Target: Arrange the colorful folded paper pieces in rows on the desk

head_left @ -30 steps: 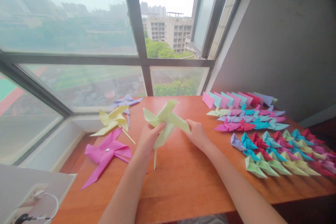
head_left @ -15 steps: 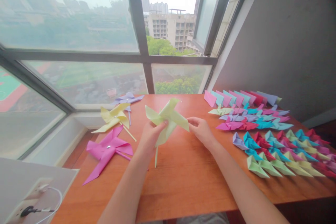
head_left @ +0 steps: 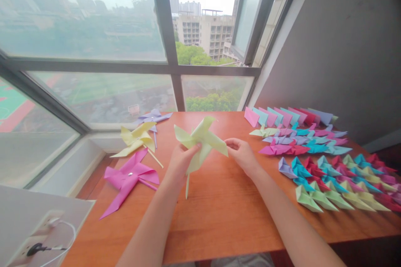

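Note:
A pale green paper pinwheel point(head_left: 202, 135) is held up over the middle of the table, its thin stick point(head_left: 187, 187) pointing down. My left hand point(head_left: 181, 160) grips it, with the thumb lying across the front near its centre; the other fingers are hidden behind the paper. At the tip of the right-hand blade, the bent fingers of my right hand point(head_left: 242, 156) pinch the paper's edge. To the left lie a magenta pinwheel point(head_left: 130, 177), a yellow pinwheel point(head_left: 137, 139) and a lilac pinwheel point(head_left: 153, 117), each on a stick.
On the right of the wooden table point(head_left: 225, 225) stand rows of folded paper boats point(head_left: 308, 200), paper cranes point(head_left: 297, 148) and, at the back, paper planes point(head_left: 269, 117). Window frames point(head_left: 131, 67) rise behind the table. A wall socket with plugs point(head_left: 34, 250) is at lower left.
The view has shifted slightly, moving the whole scene a little right and up. Both hands keep their places on the green pinwheel, and the right fingers stay at the blade tip.

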`<state>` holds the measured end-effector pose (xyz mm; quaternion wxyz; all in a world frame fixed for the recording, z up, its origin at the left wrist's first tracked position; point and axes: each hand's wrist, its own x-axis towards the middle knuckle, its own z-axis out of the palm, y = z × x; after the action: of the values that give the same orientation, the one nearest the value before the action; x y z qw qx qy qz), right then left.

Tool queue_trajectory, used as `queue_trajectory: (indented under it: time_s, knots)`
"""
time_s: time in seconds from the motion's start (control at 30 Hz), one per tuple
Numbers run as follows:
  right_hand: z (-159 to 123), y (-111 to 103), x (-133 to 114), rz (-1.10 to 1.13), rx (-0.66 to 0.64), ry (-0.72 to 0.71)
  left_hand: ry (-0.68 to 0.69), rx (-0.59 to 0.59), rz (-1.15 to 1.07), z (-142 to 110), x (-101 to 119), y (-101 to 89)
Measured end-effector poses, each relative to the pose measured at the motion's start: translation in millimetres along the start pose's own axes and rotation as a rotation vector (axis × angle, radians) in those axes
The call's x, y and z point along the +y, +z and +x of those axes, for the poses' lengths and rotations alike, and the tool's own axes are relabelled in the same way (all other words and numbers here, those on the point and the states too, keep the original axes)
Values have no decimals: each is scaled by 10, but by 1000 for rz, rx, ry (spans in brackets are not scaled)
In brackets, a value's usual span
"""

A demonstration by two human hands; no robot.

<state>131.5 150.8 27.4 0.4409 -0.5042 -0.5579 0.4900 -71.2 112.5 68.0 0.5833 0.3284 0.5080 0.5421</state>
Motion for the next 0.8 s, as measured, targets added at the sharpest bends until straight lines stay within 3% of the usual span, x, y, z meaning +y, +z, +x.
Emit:
queue_trajectory:
  time_s: [0.23, 0.5, 0.8]
  knots:
    - [2, 21, 48, 51, -18, -21, 1, 7, 8, -25, 27, 14]
    - [53, -13, 205, -121, 49, -60, 34, 95, -19, 104, -5, -83]
    - [20, 21, 148, -33, -11, -57, 52, 94, 23, 110, 0, -111]
